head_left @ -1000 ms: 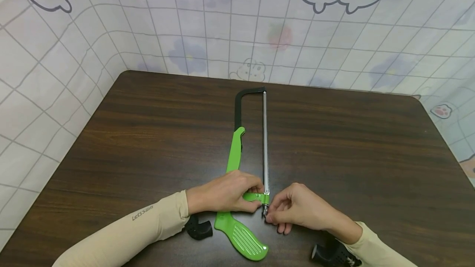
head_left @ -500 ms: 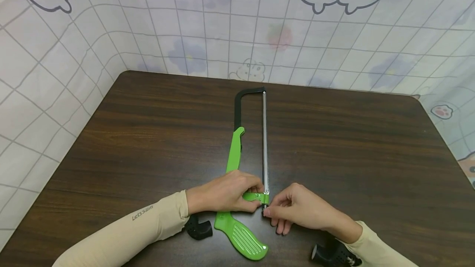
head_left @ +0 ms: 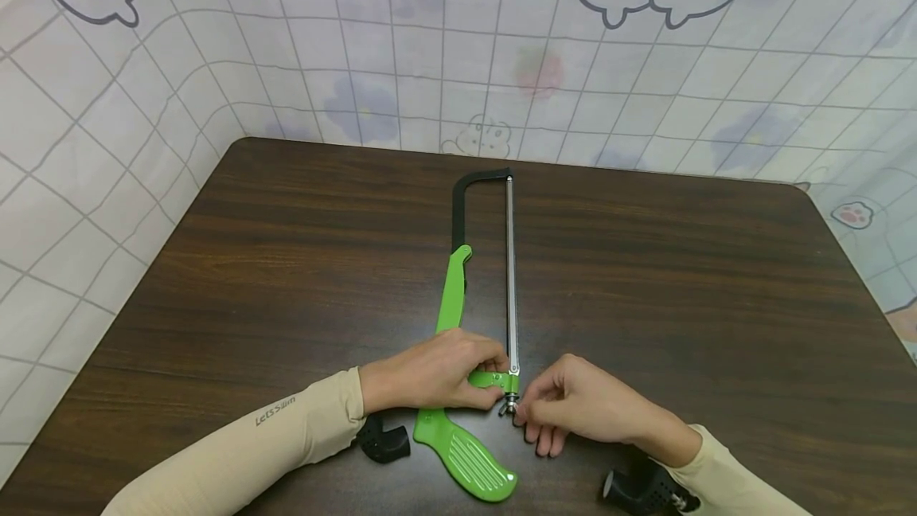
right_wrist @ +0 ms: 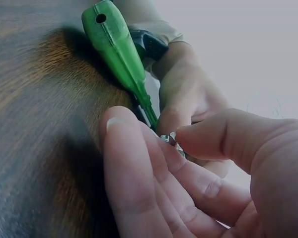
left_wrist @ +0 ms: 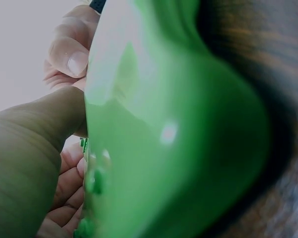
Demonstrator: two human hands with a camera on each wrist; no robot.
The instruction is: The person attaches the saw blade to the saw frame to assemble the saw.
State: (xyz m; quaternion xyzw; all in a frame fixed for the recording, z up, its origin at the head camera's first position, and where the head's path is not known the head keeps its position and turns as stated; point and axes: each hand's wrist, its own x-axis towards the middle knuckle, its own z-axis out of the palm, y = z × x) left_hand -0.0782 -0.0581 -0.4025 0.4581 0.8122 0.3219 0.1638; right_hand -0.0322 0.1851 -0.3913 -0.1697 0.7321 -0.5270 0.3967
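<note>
A hacksaw lies on the table in the head view, with a black front frame (head_left: pixel 459 213), a green handle (head_left: pixel 469 464) and a silver blade (head_left: pixel 512 285) running along its right side. My left hand (head_left: pixel 447 370) reaches across the handle and grips the short green crosspiece (head_left: pixel 494 381) at the blade's near end. Just below that crosspiece sits a small metal wing nut (head_left: pixel 509 405). Thumb and fingers of my right hand (head_left: pixel 580 403) pinch it from the right. The right wrist view has the nut (right_wrist: pixel 173 139) at the thumb tip. Green handle (left_wrist: pixel 164 114) fills most of the left wrist view.
Black wrist cameras sit under both forearms, the left camera (head_left: pixel 385 444) beside the saw handle and the right camera (head_left: pixel 645 492) near the bottom edge. Behind the dark wooden table (head_left: pixel 680 285) hangs a white gridded cloth (head_left: pixel 430 46).
My right fingertips have shifted slightly about the wing nut, whose wings now show at a different angle. The left hand and the saw stay in place.
</note>
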